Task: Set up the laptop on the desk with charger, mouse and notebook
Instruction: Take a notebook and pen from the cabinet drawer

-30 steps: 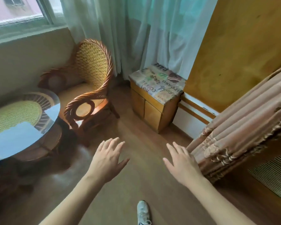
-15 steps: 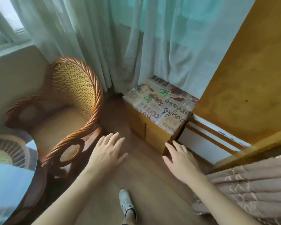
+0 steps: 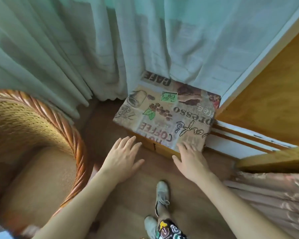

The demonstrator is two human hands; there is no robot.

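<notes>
No laptop, charger, mouse or notebook shows in this view. A small wooden cabinet stands against the curtain, topped by a cloth printed with coffee words. My left hand hovers flat and open just in front of the cabinet's left front corner. My right hand is spread open at the cabinet's right front corner, fingertips at the cloth's edge. Neither hand holds anything.
A wicker armchair fills the left side. Pale green curtains hang behind. A yellow wooden panel and a pink bedcover lie to the right. My shoes stand on the wooden floor.
I have stepped closer to the cabinet and the view has tilted down. Both open hands have moved forward to its front edge. The glass table has left the view.
</notes>
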